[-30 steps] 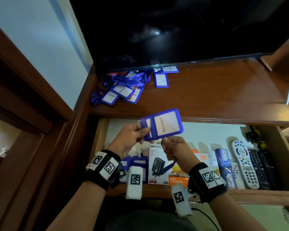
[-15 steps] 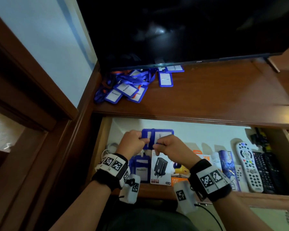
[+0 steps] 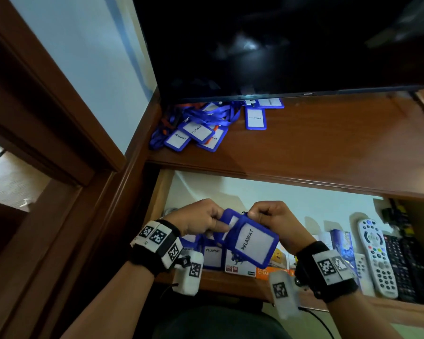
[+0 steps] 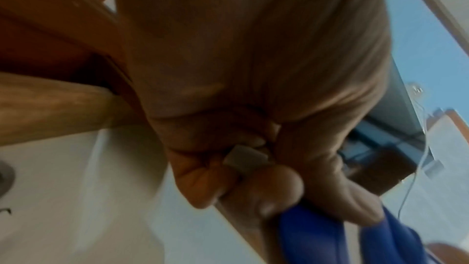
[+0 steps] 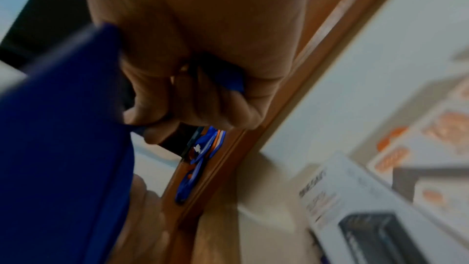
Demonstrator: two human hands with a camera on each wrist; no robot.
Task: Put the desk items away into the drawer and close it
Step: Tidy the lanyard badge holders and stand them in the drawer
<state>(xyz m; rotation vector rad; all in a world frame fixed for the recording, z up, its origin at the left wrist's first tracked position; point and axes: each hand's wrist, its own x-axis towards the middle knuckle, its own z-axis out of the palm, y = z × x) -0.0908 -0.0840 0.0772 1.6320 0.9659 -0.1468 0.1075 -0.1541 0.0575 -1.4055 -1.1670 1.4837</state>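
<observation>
Badge holder, light and floppy, pinched at top edge by both hands' fingers over drawer; likely slippery.

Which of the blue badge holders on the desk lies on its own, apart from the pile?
The upright blue badge holder near the TV's lower edge; the pile lies tangled in lanyards to its left.
</observation>
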